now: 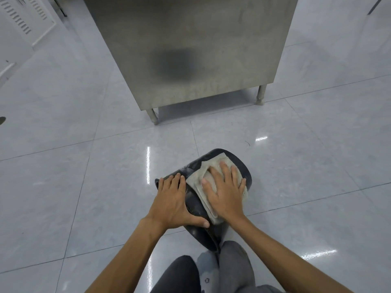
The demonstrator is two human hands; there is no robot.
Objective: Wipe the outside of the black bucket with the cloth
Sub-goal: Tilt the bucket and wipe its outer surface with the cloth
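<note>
I see the black bucket (195, 205) lying on its side on the glossy tile floor (84, 166). Its near end sits just in front of the person's knees (179, 275), and a steel cabinet (190, 49) stands well beyond its far end.

The right hand (226, 191) lies flat with its fingers spread, pressing the pale cloth (197, 178) onto the top of the bucket. It is not gripping the cloth. The left hand (171, 199) is also flat, braced on the bucket's left flank with the thumb stretched across the wall.

My worry is a round bucket on a slick floor. One hard push with the cloth and I reckon it rolls or skates off to the bucket's right, because only that open left palm steadies it. The cloth is folded and merely pinned, so it could bunch up or slide out from under the palm. The side of the bucket against the floor looks easy to miss.

The bucket itself is dark with a dull sheen. There are faint streaks on the wall between the two hands. I can't tell which end is the rim.
</note>
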